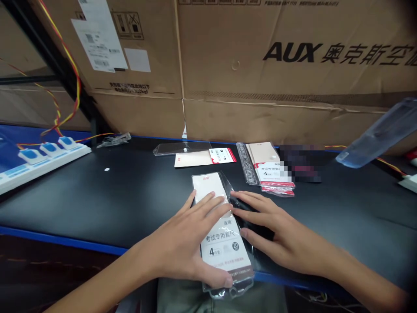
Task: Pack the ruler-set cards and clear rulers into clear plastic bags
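A ruler set packet [224,254], a pale card in a clear plastic sleeve printed with "4" and "20", lies lengthwise before me. Its near end juts past the table's front edge. My left hand [192,241] rests across it, fingers spread over the upper card and thumb near the bottom. Along the packet's right side is my right hand [273,230], fingers stretched out and apart, with the fingertips at the clear sleeve's edge. Whether those fingertips press on the plastic I cannot tell. Part of the card's middle is hidden under my left hand.
Behind lie a card with a red-edged label [195,159], a clear sleeve [182,148] and several stacked ruler packets [260,156]. A power strip [45,158] sits left. A clear plastic container [378,134] leans at right. A large cardboard box [221,78] walls the back.
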`<act>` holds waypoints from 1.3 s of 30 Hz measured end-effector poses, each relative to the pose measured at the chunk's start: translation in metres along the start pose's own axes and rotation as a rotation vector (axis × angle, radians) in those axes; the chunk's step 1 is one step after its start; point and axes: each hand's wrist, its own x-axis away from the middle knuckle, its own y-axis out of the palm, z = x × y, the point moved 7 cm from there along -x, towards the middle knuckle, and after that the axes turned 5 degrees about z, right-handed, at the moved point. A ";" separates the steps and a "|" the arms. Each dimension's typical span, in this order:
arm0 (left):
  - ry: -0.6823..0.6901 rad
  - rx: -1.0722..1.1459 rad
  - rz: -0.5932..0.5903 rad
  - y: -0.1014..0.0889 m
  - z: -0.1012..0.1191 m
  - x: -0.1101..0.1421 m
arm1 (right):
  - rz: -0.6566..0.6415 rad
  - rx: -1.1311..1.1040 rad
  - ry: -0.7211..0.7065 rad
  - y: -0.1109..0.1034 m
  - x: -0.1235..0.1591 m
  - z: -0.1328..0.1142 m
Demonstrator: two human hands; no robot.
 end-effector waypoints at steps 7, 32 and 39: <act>-0.004 0.014 0.011 0.000 0.000 -0.002 | 0.034 0.090 -0.075 -0.002 0.000 -0.007; -0.021 0.054 0.059 -0.003 0.005 -0.007 | 0.167 -0.244 0.153 -0.008 0.003 0.006; -0.060 0.041 0.084 -0.004 -0.001 -0.004 | 0.046 -0.300 0.087 -0.002 0.001 -0.004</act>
